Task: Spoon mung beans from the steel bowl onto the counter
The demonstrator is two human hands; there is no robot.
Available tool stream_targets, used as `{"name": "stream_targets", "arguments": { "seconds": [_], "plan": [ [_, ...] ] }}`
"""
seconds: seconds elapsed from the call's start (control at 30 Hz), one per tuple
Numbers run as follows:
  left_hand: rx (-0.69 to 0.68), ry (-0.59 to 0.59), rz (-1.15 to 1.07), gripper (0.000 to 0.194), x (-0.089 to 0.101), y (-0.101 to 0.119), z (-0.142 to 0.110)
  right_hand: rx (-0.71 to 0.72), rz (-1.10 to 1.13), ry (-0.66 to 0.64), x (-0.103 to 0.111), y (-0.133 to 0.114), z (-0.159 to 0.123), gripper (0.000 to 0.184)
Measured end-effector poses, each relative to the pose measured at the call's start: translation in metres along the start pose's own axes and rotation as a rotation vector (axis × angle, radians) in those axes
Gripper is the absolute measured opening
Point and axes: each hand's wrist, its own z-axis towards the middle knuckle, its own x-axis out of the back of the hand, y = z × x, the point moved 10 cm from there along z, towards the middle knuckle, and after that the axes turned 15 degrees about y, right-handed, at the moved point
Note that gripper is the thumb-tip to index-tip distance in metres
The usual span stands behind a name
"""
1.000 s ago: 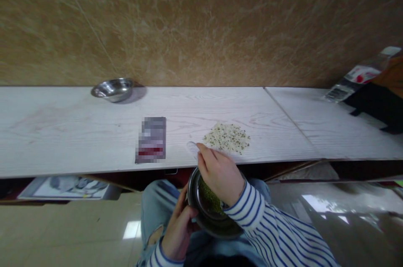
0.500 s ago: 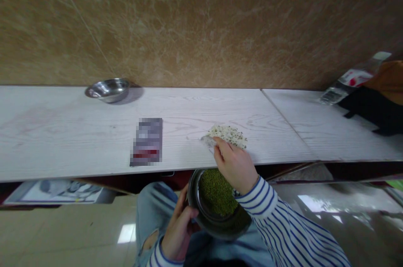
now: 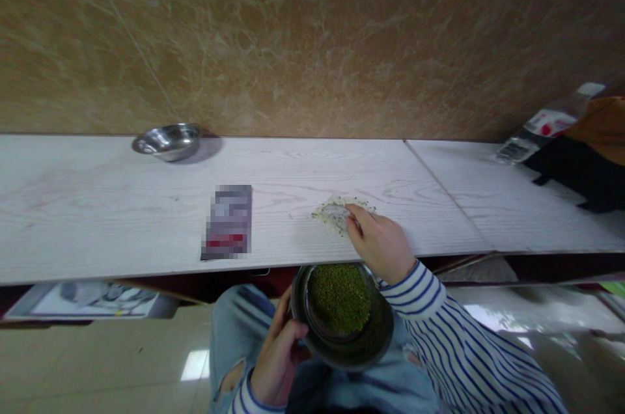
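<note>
My left hand grips the left rim of a dark metal bowl, held over my lap just below the table edge. Inside it sits a smaller metal bowl of mung beans. My right hand is above the table's front edge, thumb and fingers pinching a small translucent spoon-like piece. That piece lies over a thin heap of white grains mixed with green beans on the table. My fingers hide its near end.
A shallow metal bowl stands near the wall at left. A flat pack with a blurred face lies left of the heap. At right, a clear bottle leans on a black and brown bag. The white table meets the wall.
My right hand has shifted to the right with the spoon-like piece, which is now over the middle of the heap. The heap's grains lie further left. My left hand and the bowl have stayed.
</note>
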Motion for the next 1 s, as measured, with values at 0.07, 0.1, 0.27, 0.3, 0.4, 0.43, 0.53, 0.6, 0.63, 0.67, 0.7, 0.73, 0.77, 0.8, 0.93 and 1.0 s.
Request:
{"name": "stream_targets", "arguments": {
  "seconds": [0.07,0.1,0.27,0.3,0.4,0.43,0.53,0.6,0.63,0.67,0.7,0.73,0.77,0.8,0.93,1.0],
  "plan": [
    [-0.002,0.0,-0.004,0.076,0.0,0.0,0.001,0.004,-0.003,-0.005,-0.001,0.003,0.002,0.031],
    [-0.003,-0.001,-0.008,0.077,0.0,0.0,0.001,0.006,-0.002,-0.008,-0.002,0.004,0.004,0.031],
    [-0.002,0.014,-0.011,0.076,0.001,0.001,0.002,0.026,-0.02,-0.041,-0.007,0.01,0.009,0.031],
    [-0.002,0.018,-0.01,0.075,0.001,0.001,0.002,0.033,-0.025,-0.048,-0.007,0.011,0.01,0.031],
    [-0.009,0.015,-0.018,0.071,0.0,0.003,0.002,0.045,-0.023,-0.052,-0.007,0.012,0.012,0.031],
    [-0.01,0.013,-0.02,0.071,-0.001,0.003,0.001,0.049,-0.014,-0.047,-0.005,0.012,0.012,0.031],
    [-0.002,0.006,-0.013,0.072,-0.002,0.002,0.001,0.061,0.018,0.001,0.003,0.014,0.014,0.031],
    [0.0,0.0,-0.005,0.074,-0.002,0.001,0.001,0.066,0.019,0.054,0.01,0.016,0.017,0.03],
    [0.0,-0.002,-0.002,0.074,-0.002,0.001,0.001,0.069,0.008,0.077,0.012,0.018,0.019,0.03],
    [0.001,-0.003,-0.003,0.075,-0.002,0.001,0.001,0.075,-0.01,0.093,0.013,0.019,0.02,0.03],
    [0.001,-0.004,-0.007,0.075,-0.002,0.0,0.002,0.084,-0.033,0.102,0.013,0.02,0.022,0.03],
    [0.0,-0.004,-0.009,0.076,-0.001,0.0,0.002,0.095,-0.058,0.105,0.012,0.02,0.023,0.03],
    [-0.003,-0.005,-0.01,0.076,-0.001,0.0,0.002,0.109,-0.083,0.103,0.011,0.02,0.024,0.03],
    [-0.008,-0.006,-0.01,0.076,0.0,0.001,0.002,0.124,-0.103,0.096,0.009,0.019,0.025,0.029],
    [-0.009,-0.004,-0.009,0.075,0.0,0.002,0.0,0.191,-0.116,0.063,0.001,0.007,0.022,0.026],
    [-0.002,-0.001,-0.016,0.074,0.0,0.003,-0.001,0.215,-0.099,0.047,0.001,0.0,0.019,0.025]
  ]
}}
